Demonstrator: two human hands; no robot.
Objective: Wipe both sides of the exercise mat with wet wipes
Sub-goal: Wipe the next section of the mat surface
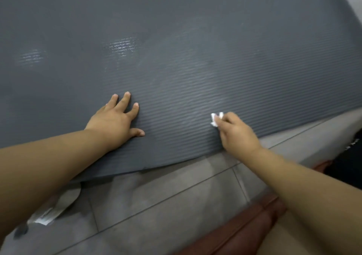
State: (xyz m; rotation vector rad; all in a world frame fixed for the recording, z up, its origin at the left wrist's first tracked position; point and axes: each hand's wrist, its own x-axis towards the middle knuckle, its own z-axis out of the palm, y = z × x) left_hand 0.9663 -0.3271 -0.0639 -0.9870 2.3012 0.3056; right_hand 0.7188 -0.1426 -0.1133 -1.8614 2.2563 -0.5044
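**Head view.** The left hand lies flat on the mat and holds nothing. Its fingers are straight and spread, the thumb is out to the side, and the palm bears down. The right hand is curled round a crumpled white wipe, which it presses onto the ribbed surface near the mat's near edge. The hands are apart, with a stretch of bare mat between them.

The mat is dark grey with fine parallel ridges. It lies spread on a grey tiled floor and fills the upper part of the view, so its far and left limits are out of frame. A paler, hazy band runs up from the wipe across the ridges, and two small bright patches glint farther left. Whether these are moisture or reflected light cannot be told.

**Handling (judged).** The mat looks like light, soft foam, limp rather than stiff. Its near edge runs in a slight wave over the tiles, so a sideways stroke would probably make it slide or ruck unless it is pinned, which the flat hand appears to do. The ridges are likely to drag at the wipe, so strokes along them should run easier. Only one face shows. To turn the mat, the near edge or a corner is the natural hold, with both hands well apart. It is better folded or rolled over than lifted from one point, where it would sag.

At lower left, partly behind the left forearm, a pale packet lies blurred on the tiles.
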